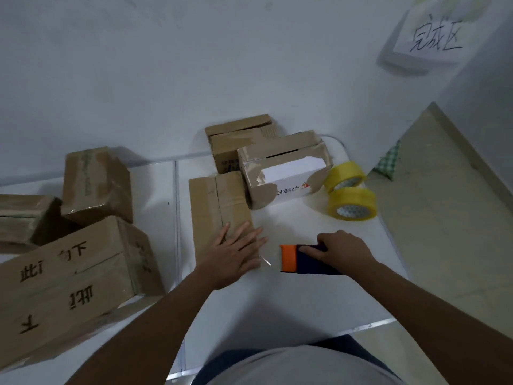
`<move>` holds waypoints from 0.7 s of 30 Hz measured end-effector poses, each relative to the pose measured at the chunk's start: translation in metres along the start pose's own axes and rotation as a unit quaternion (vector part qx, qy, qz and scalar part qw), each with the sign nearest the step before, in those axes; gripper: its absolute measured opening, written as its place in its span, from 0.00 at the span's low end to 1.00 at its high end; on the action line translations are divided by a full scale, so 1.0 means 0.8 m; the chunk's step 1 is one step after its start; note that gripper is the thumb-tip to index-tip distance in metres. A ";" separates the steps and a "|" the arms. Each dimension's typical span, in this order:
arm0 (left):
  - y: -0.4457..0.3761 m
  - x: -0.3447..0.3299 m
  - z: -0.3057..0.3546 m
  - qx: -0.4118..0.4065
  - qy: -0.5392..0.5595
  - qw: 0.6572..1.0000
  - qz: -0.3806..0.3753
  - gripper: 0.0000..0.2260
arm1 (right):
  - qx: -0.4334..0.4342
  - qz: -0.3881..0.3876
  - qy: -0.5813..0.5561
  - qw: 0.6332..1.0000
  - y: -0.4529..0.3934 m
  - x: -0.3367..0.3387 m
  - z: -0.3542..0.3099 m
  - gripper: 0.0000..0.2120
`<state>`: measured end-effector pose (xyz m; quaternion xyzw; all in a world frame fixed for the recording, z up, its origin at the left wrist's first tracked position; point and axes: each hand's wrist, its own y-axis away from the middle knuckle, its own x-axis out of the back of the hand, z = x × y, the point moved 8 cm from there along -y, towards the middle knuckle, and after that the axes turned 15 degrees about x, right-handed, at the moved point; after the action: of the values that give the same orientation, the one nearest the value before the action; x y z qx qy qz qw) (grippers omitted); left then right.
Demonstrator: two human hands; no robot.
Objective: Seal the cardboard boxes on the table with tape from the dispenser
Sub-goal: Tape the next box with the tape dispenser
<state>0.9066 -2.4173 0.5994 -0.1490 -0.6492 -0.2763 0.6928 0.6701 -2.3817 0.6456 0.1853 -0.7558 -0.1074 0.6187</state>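
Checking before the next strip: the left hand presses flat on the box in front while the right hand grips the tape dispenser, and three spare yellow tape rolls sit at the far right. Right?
Not quite: the head view shows two yellow tape rolls, not three. The left hand does press flat on the box, and the right hand grips the tape dispenser.
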 end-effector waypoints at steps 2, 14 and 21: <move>0.000 0.000 0.000 -0.002 0.001 1.000 0.002 0.25 | 0.005 0.002 -0.006 1.000 0.005 0.003 0.009 0.29; -0.001 -0.001 0.000 0.003 0.007 1.000 -0.009 0.25 | 0.024 -0.049 -0.100 0.993 0.010 -0.004 0.019 0.25; -0.001 0.003 0.002 -0.007 0.005 1.000 0.024 0.22 | 0.059 -0.059 -0.053 0.995 0.007 0.001 0.011 0.20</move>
<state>0.9052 -2.4176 0.6020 -0.1683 -0.6396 -0.2651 0.7016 0.6605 -2.3773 0.6469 0.2592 -0.7806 -0.1088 0.5582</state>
